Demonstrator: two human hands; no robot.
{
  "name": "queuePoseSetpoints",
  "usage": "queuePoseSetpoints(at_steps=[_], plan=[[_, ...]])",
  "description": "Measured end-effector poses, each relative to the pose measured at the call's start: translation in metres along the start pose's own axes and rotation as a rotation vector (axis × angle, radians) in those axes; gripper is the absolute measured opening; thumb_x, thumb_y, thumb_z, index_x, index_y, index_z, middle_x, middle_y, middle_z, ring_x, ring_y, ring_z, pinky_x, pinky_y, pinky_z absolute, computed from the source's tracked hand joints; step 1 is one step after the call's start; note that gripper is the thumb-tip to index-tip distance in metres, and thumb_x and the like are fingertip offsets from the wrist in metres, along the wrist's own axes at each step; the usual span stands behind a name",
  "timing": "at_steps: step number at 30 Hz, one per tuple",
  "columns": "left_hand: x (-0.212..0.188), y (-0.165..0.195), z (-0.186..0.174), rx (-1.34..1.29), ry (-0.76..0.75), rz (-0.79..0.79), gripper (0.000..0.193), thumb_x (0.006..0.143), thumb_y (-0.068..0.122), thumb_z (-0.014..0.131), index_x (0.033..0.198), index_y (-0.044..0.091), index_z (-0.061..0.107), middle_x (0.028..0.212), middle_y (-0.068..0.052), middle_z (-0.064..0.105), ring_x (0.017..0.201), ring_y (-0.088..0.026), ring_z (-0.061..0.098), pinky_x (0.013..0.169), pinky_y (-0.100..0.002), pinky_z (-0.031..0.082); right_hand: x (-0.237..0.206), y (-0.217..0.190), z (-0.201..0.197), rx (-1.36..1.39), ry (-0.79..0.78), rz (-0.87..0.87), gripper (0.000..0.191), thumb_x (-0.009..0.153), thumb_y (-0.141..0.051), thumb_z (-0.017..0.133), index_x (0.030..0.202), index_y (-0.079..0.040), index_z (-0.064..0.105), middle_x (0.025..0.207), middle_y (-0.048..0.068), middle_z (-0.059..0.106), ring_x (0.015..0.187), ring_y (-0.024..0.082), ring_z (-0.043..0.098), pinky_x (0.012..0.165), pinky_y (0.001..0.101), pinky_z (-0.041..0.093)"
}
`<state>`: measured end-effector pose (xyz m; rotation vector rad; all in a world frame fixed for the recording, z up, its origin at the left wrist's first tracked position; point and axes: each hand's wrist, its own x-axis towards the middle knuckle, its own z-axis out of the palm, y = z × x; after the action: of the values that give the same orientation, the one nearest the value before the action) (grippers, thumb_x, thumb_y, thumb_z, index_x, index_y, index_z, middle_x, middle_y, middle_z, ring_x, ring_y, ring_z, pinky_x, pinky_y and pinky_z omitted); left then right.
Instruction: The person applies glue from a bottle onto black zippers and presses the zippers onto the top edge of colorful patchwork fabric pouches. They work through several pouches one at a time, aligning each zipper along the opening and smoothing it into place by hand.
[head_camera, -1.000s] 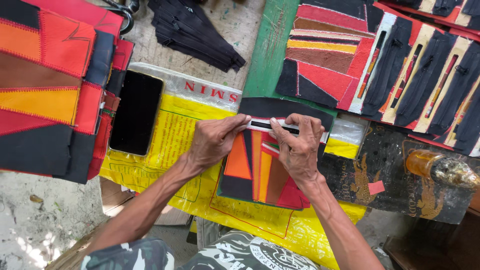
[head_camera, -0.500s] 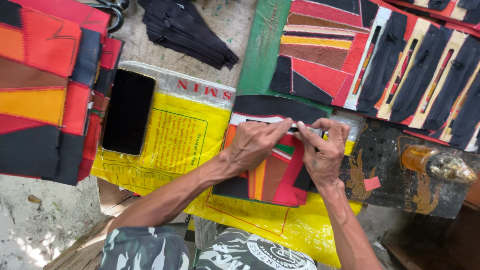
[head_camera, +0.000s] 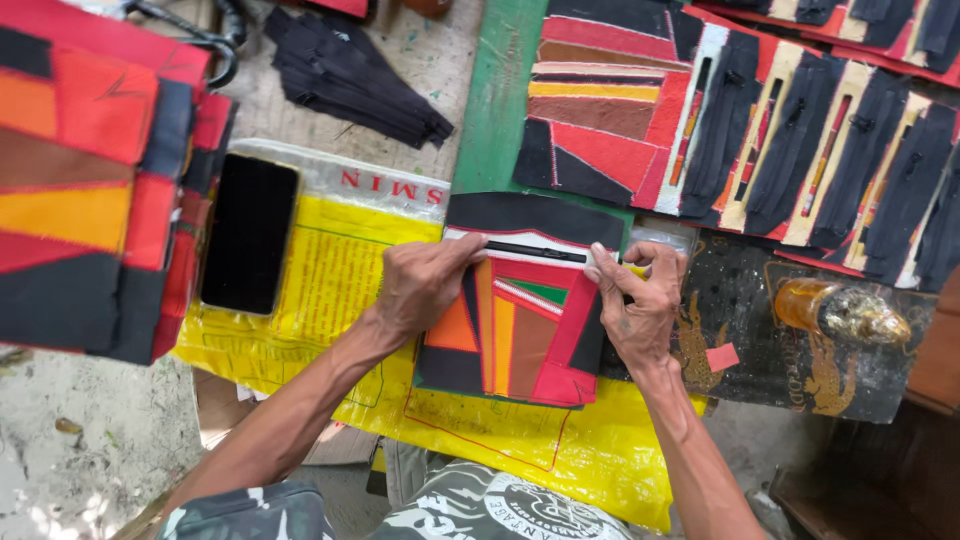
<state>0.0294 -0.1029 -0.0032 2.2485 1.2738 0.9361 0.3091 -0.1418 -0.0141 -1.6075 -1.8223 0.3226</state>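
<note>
Hands press a patchwork fabric panel (head_camera: 520, 325) lying on a yellow plastic sack (head_camera: 300, 290): left hand (head_camera: 420, 285) fingers pressed together on its left edge, right hand (head_camera: 640, 305) pinching its right edge beside the black zipper (head_camera: 535, 252).

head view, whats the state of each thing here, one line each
patchwork panel: flat on the yellow sack, zipper strip pressed along its top
zipper strip: closed, lying level
left hand: pressing the strip's left end
right hand: pinching the strip's right end
phone: screen dark, face up
glue bottle: on its side
</note>
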Motion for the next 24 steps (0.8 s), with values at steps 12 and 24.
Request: queuePoseSetpoints(at_steps=[12, 24], plan=[[0.03, 0.0, -0.019, -0.169, -0.035, -0.36, 0.038, 0.082, 0.018, 0.083, 0.108, 0.0, 0.063, 0.105, -0.018, 0.063, 0.084, -0.029, 0.064, 0.074, -0.041, 0.056, 0.005, 0.01, 0.0, 0.4, -0.03, 0.558, 0.039, 0.085, -0.007, 0.083, 0.116, 0.001, 0.062, 0.106, 0.006, 0.064, 0.087, 0.013, 0.059, 0.079, 0.0257, 0.052], [0.03, 0.025, -0.042, -0.425, -0.389, -0.512, 0.035, 0.081, -0.01, 0.068, 0.107, 0.001, 0.047, 0.09, -0.016, 0.07, 0.096, -0.028, 0.077, 0.076, -0.042, 0.059, 0.016, -0.018, -0.046, 0.603, -0.435, 0.667, 0.087, 0.077, 0.013, 0.074, 0.152, -0.01, 0.037, 0.102, 0.012, 0.075, 0.081, 0.013, 0.065, 0.065, 0.0293, 0.05]])
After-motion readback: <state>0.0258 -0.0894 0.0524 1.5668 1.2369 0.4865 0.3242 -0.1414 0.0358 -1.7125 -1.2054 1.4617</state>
